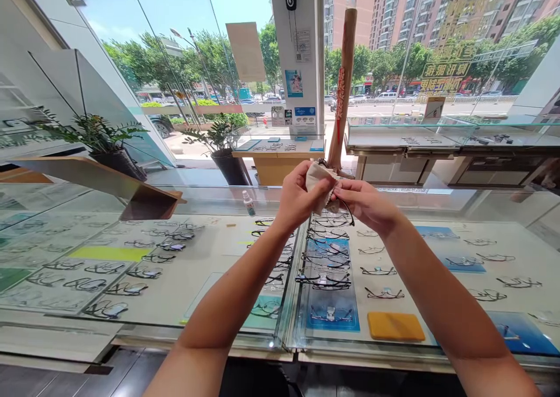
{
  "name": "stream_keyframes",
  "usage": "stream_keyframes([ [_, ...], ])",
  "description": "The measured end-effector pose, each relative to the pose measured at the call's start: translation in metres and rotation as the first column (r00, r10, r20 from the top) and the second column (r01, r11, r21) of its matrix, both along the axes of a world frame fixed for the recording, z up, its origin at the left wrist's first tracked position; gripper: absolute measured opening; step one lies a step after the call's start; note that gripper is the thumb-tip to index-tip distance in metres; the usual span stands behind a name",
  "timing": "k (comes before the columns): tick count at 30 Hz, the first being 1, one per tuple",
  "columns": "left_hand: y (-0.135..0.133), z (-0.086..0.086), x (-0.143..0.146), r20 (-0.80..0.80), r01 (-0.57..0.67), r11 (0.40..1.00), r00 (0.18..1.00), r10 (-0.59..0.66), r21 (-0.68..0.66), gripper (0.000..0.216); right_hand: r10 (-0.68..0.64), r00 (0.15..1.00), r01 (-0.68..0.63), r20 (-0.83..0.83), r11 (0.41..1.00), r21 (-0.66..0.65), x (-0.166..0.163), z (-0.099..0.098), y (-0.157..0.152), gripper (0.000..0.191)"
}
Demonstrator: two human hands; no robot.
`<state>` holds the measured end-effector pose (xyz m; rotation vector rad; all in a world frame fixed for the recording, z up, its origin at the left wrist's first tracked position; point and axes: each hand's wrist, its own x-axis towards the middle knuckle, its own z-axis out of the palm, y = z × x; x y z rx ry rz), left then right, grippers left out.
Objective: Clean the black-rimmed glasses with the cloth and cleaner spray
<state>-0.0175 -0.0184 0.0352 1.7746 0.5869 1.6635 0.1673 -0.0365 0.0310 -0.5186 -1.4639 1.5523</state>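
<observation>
My left hand (pixel 299 194) is closed around a pale cloth (pixel 318 178), with the thumb pressed over its front. The cloth wraps part of a pair of eyeglasses, and one dark temple arm (pixel 349 211) sticks out below. My right hand (pixel 365 201) pinches the eyeglasses at the cloth's right edge, fingertips together. Most of the frame and the lenses are hidden by the cloth and fingers. Both hands are raised above the glass display counter (pixel 291 327), where rows of eyeglasses (pixel 324 280) lie.
A small spray bottle (pixel 248 203) stands on the counter left of my hands. A yellow case (pixel 396 326) lies among the glasses at right. Beyond my hands rises a wooden post (pixel 343 88). A tilted wooden board (pixel 109 178) is at left, near potted plants (pixel 223 146).
</observation>
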Motion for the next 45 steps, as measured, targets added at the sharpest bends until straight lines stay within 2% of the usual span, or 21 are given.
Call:
stream_keyframes([
  [3, -0.002, -0.002, 0.003, 0.055, -0.11, 0.994, 0.992, 0.109, 0.018, 0.037, -0.009, 0.999, 0.005, 0.044, 0.995, 0.095, -0.008, -0.003, -0.001, 0.033],
  [5, 0.001, -0.003, 0.003, 0.098, -0.11, 0.994, 0.989, 0.11, -0.007, 0.043, -0.041, 0.998, 0.032, 0.051, 0.987, 0.16, -0.009, -0.003, -0.001, 0.032],
  [6, 0.003, -0.003, 0.002, 0.114, -0.07, 0.997, 0.991, 0.074, -0.04, 0.045, -0.064, 0.997, 0.055, 0.045, 0.983, 0.177, -0.008, -0.003, 0.0, 0.031],
  [8, 0.006, -0.002, -0.001, 0.135, 0.092, 0.987, 0.988, -0.075, -0.13, 0.046, -0.113, 0.993, 0.107, 0.031, 0.98, 0.168, -0.003, -0.001, 0.001, 0.03],
  [11, 0.008, 0.002, -0.004, 0.154, 0.35, 0.91, 0.934, -0.322, -0.223, 0.042, -0.164, 0.986, 0.161, 0.02, 0.98, 0.115, 0.006, 0.004, 0.003, 0.03],
  [14, 0.004, 0.005, -0.004, 0.179, 0.454, 0.847, 0.89, -0.419, -0.275, 0.043, -0.149, 0.989, 0.15, -0.009, 0.986, 0.076, 0.01, 0.007, 0.002, 0.03],
  [16, 0.001, 0.004, -0.001, 0.217, 0.443, 0.845, 0.894, -0.392, -0.3, 0.046, -0.102, 0.994, 0.103, -0.032, 0.994, 0.046, 0.008, 0.007, 0.001, 0.03],
  [19, -0.001, -0.001, 0.006, 0.256, 0.346, 0.89, 0.927, -0.275, -0.297, 0.041, -0.035, 0.998, 0.037, -0.049, 0.998, 0.046, -0.001, 0.003, -0.001, 0.032],
  [22, -0.002, -0.005, 0.01, 0.257, 0.215, 0.944, 0.955, -0.149, -0.251, 0.039, -0.009, 1.0, 0.01, -0.011, 0.992, 0.124, -0.01, -0.002, -0.002, 0.034],
  [25, 0.0, -0.004, 0.009, 0.279, 0.139, 0.967, 0.957, -0.076, -0.214, 0.041, -0.003, 0.999, -0.008, 0.049, 0.977, 0.211, -0.011, -0.004, -0.001, 0.034],
  [28, 0.002, 0.004, 0.001, 0.25, 0.252, 0.941, 0.949, -0.194, -0.227, 0.047, -0.06, 0.996, 0.041, 0.07, 0.968, 0.246, -0.003, 0.0, 0.0, 0.032],
  [31, 0.003, 0.011, -0.008, 0.17, 0.418, 0.868, 0.907, -0.385, -0.268, 0.045, -0.128, 0.99, 0.114, 0.056, 0.972, 0.205, 0.009, 0.006, 0.0, 0.031],
  [33, 0.001, 0.012, -0.009, 0.158, 0.445, 0.847, 0.895, -0.417, -0.29, 0.045, -0.126, 0.991, 0.119, 0.035, 0.98, 0.161, 0.012, 0.008, -0.001, 0.03],
  [36, -0.002, 0.006, -0.004, 0.189, 0.362, 0.888, 0.929, -0.318, -0.283, 0.048, -0.084, 0.996, 0.082, 0.006, 0.988, 0.132, 0.007, 0.007, -0.001, 0.033],
  [39, -0.003, -0.002, 0.004, 0.22, 0.202, 0.946, 0.964, -0.146, -0.255, 0.039, -0.043, 0.998, 0.036, 0.036, 0.984, 0.176, -0.006, 0.001, -0.002, 0.037],
  [41, -0.002, -0.005, 0.008, 0.254, 0.118, 0.963, 0.966, -0.054, -0.242, 0.038, -0.017, 0.998, 0.003, 0.066, 0.979, 0.206, -0.013, -0.003, -0.003, 0.037],
  [43, 0.001, -0.004, 0.009, 0.284, 0.111, 0.959, 0.958, -0.033, -0.262, 0.046, -0.009, 0.998, -0.005, 0.065, 0.977, 0.213, -0.016, -0.005, -0.004, 0.036],
  [45, 0.007, -0.002, 0.007, 0.293, 0.186, 0.931, 0.952, -0.092, -0.313, 0.052, -0.024, 0.999, 0.018, 0.031, 0.983, 0.182, -0.014, -0.004, -0.003, 0.033],
])
